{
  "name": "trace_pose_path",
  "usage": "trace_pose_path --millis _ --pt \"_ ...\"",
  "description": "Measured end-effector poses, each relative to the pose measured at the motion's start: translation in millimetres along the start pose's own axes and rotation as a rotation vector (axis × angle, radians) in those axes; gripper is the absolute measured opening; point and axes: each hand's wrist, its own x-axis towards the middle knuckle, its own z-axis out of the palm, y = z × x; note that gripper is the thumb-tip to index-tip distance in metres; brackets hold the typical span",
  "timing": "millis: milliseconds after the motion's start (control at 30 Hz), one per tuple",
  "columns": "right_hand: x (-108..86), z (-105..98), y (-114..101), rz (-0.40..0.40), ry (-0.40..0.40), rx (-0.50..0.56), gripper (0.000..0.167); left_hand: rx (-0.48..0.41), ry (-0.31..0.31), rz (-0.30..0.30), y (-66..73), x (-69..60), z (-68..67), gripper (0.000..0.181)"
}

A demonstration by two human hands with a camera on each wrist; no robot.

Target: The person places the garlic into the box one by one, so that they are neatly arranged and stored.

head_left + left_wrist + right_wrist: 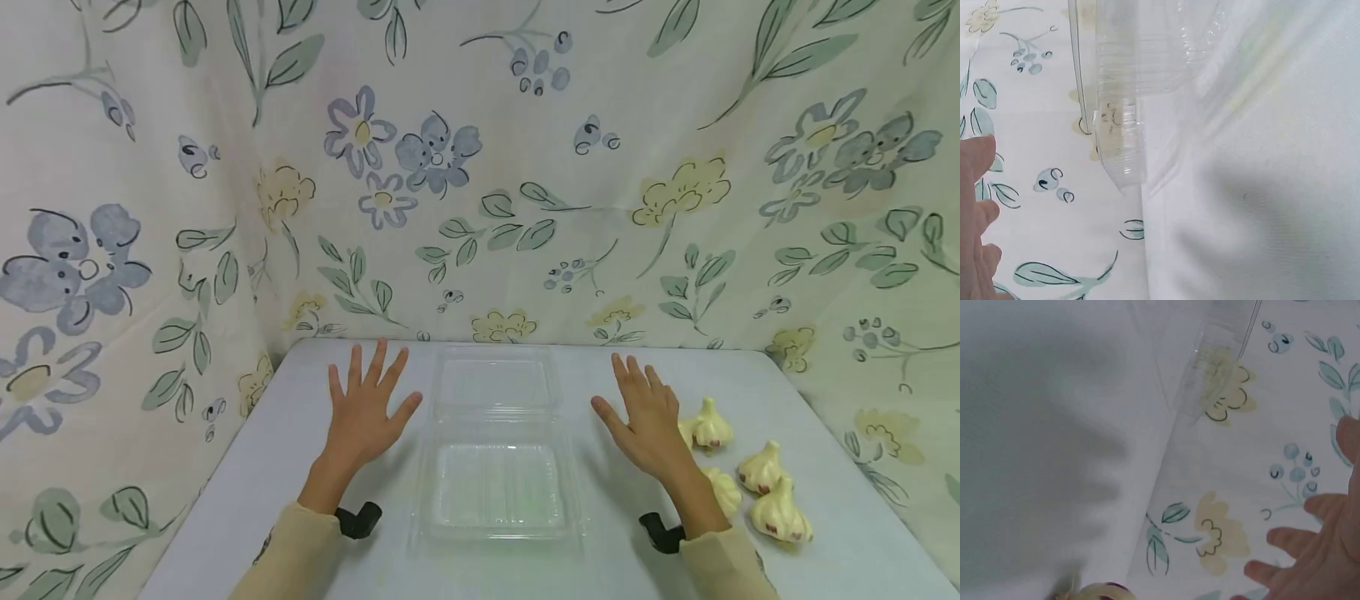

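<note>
A clear plastic clamshell box [498, 533] lies opened on the white table, its lid [495, 348] folded back toward the far edge. To its left my left hand [366, 417] is held with fingers spread and nothing in it. My right hand [645, 421] is on the box's other side, fingers straight, also holding nothing. Several garlic bulbs [763, 468] sit beside and partly behind the right forearm. In the left wrist view, fingertips [988, 215] show at the left edge. The right wrist view has the spread fingers [1294, 540] and part of one garlic bulb [1100, 592].
The white table [247, 492] ends at a floral cloth [495, 167] hanging behind it and at both sides. Each wrist wears a black camera mount, one on the left wrist [360, 520] and one on the right [662, 533].
</note>
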Motion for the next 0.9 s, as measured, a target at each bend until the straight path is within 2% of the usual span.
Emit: trace_pose_path --millis 100,200,367,500,700,900 --pt "-5.6 8 3 -0.06 -0.043 0.056 0.074 -0.049 -0.021 0.039 -1.0 -5.6 5.4 0.073" --pt "-12.2 16 3 -0.094 -0.079 0.104 0.072 -0.142 -0.061 0.104 -1.1 -12.0 8.1 0.073" --pt "-23.4 27 -1 -0.1 -0.135 0.163 0.068 -0.315 -0.173 0.214 -1.9 -24.8 14.1 0.079" --pt "-28.8 35 -4 -0.093 -0.189 0.234 0.066 -0.409 -0.232 0.247 -3.1 -35.0 19.7 0.084" --pt "-32.7 42 -5 -0.076 -0.23 0.278 0.063 -0.469 -0.248 0.261 -5.1 -41.3 28.1 0.073" --pt "-37.1 46 -5 -0.02 -0.267 0.315 0.063 -0.47 -0.204 0.275 -7.0 -45.8 35.4 0.06"
